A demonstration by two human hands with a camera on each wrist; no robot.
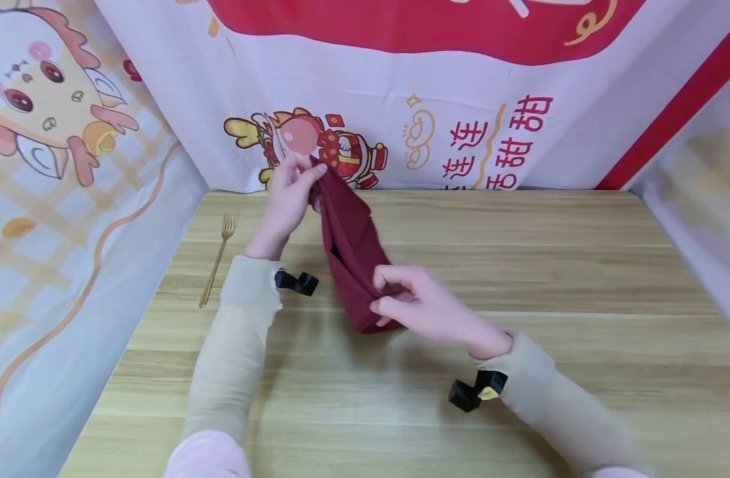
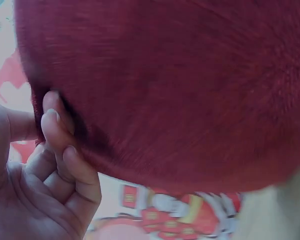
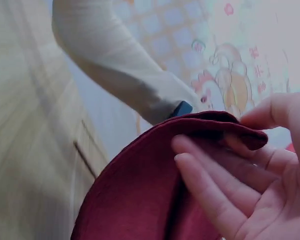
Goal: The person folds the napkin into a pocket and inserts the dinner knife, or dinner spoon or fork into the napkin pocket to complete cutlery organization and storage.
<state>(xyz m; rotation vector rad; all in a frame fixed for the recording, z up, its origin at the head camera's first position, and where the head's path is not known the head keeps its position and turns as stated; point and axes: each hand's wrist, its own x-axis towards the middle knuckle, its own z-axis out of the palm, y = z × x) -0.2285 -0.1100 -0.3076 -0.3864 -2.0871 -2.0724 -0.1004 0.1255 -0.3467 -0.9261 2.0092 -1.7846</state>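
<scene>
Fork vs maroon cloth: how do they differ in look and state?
The fork is gold; the cloth is maroon. The fork lies on the table; the left hand and right hand hold the cloth. The fork is slim; the cloth is broader, with folds.

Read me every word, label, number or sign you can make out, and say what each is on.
"连连": on the white back curtain.
"甜甜": on the same curtain; characters below both are partly cut off.
White marks on its red area: cut off, unreadable.
Small characters on the patterned backdrop: too blurred to read.
Maroon cloth: no writing visible.
</scene>
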